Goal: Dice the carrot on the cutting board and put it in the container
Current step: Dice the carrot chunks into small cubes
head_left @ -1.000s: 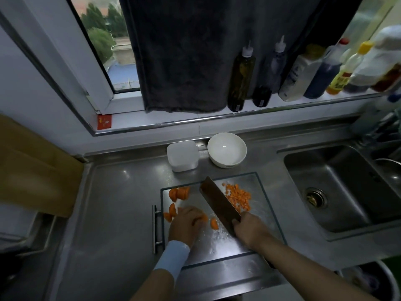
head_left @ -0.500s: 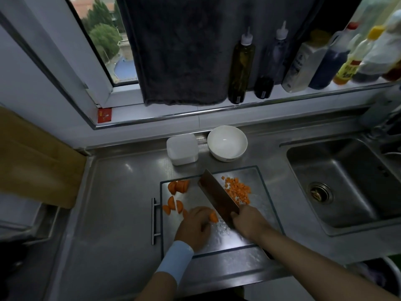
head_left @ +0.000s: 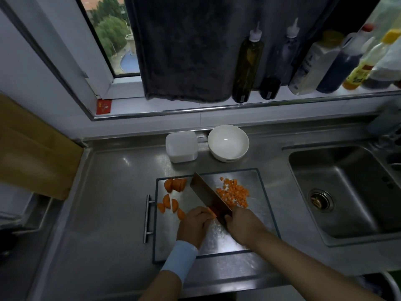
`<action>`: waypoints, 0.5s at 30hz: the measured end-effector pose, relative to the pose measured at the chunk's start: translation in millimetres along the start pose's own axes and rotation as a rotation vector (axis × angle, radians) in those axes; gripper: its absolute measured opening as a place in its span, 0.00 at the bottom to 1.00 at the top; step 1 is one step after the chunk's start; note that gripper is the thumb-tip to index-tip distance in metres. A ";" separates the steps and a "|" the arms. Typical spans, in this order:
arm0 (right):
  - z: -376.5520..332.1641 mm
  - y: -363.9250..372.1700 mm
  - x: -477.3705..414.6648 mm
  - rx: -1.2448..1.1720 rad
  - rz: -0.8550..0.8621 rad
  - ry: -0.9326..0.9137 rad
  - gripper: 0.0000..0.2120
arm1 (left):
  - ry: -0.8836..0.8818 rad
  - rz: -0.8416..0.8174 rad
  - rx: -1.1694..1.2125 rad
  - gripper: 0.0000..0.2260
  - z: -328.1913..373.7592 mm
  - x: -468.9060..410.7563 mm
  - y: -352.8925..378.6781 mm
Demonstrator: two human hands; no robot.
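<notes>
Orange carrot piece [head_left: 212, 212] lies pinned under my left hand's [head_left: 195, 224] curled fingers on the steel cutting board [head_left: 263, 213]. My right hand [head_left: 243, 224] is wrapped around the cleaver [head_left: 209, 197], with the blade just beside those knuckles. Diced cubes [head_left: 233, 193] lie beyond the blade, and the container [head_left: 181, 146] is farther off. If the piece skids on the smooth steel, I judge the blade could catch my fingertips.

orange carrot [head_left: 233, 193], white bowl [head_left: 228, 142], dark towel [head_left: 184, 48]

Steel counter [head_left: 108, 213] with cutting board [head_left: 261, 190], container [head_left: 181, 146], white bowl [head_left: 227, 142].
</notes>
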State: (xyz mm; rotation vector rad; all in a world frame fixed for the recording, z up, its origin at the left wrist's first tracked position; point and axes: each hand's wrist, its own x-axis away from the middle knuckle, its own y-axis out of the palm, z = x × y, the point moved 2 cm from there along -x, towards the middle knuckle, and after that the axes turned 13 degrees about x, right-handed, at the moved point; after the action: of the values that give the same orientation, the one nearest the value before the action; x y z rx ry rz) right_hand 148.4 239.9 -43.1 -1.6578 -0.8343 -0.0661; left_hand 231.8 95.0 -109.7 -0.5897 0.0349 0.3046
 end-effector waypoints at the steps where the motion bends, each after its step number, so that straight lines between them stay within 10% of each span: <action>1: -2.4 -1.5 -1.3 0.008 -0.003 -0.011 0.12 | -0.012 0.015 0.005 0.07 -1.6 0.6 -1.1; 15: -18.3 -14.0 27.9 0.242 0.060 -0.068 0.10 | -0.041 0.025 -0.047 0.06 -5.1 1.2 -2.3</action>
State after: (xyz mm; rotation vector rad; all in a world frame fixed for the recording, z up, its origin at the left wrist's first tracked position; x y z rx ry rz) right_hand 168.5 237.5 -13.0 -1.4614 -0.8099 0.1294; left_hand 233.9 90.7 -112.9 -0.6303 -0.0048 0.3426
